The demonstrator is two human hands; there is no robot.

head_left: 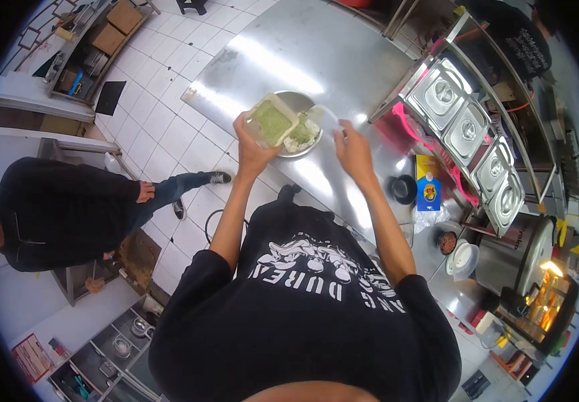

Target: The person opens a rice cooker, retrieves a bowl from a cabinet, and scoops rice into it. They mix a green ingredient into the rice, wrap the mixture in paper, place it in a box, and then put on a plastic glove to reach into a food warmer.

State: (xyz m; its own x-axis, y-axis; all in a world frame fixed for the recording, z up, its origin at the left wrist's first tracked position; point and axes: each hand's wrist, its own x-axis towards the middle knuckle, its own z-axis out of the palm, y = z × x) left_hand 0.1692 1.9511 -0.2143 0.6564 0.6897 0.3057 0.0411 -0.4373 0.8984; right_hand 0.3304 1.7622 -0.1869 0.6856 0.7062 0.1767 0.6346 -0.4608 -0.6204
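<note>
My left hand (257, 151) grips a square plastic container (252, 127) filled with a green, crumbly substance. The container is tipped toward a round metal bowl (294, 97), overlapping its left side. In the bowl lie a white, powdery mass (293, 145) and some of the green substance (305, 130). My right hand (353, 151), fingers closed, holds a translucent plastic piece (324, 118) at the bowl's right rim; it looks like a lid or a scoop. The bowl rests on a steel table (236, 74) near its front edge.
On the right stands a rack of lidded steel pans (470, 130). Closer in are a black bowl (403, 189), a blue and yellow packet (428, 184), a small bowl of reddish-brown food (446, 242) and a large cooker (514, 254). Another person (61, 211) stands on the left.
</note>
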